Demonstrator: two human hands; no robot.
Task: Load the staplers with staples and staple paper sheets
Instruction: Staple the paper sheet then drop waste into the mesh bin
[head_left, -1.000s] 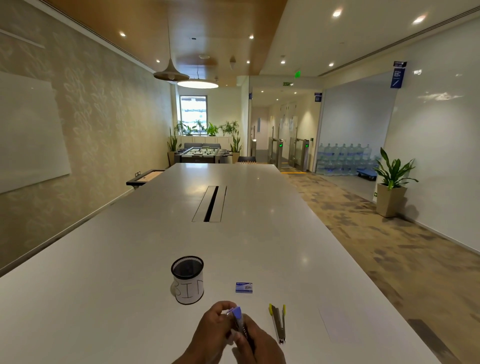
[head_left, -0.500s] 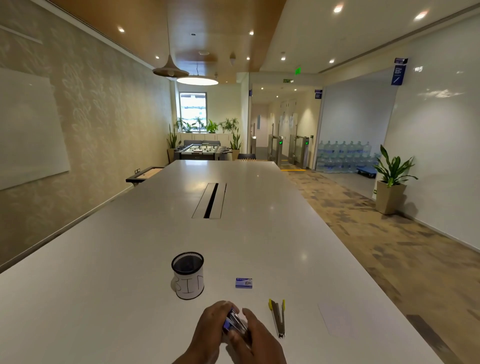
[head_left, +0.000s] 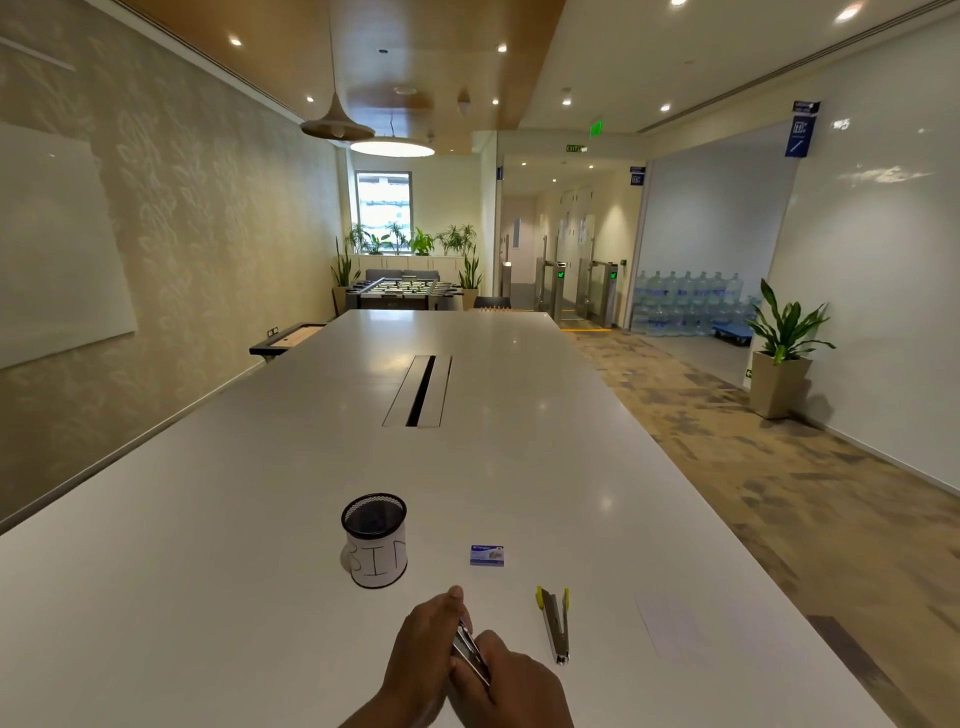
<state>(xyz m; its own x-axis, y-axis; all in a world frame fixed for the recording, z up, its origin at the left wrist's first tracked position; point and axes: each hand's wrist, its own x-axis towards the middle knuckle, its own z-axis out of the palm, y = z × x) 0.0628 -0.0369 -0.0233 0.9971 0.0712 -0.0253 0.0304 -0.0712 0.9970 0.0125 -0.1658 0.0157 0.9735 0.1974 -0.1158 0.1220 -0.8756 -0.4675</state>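
Observation:
Near the table's front edge my left hand (head_left: 423, 644) and my right hand (head_left: 511, 686) both grip a small metal and blue stapler (head_left: 470, 656), which is mostly hidden between them. A second stapler (head_left: 556, 623) with yellow ends lies open on the table to the right of my hands. A small blue staple box (head_left: 487, 555) lies flat beyond my hands. White paper sheets (head_left: 680, 631) lie at the right, faint against the white table (head_left: 260, 571).
A black mesh cup (head_left: 374, 540) wrapped in paper marked "BIN" stands left of the staple box. A cable slot (head_left: 421, 391) runs along the table's middle. Carpeted floor and a potted plant (head_left: 784, 348) lie off to the right.
My hands have closed round the stapler; its blue end, visible a second ago, is now mostly covered. The camera tilted slightly, and the other objects stayed put.

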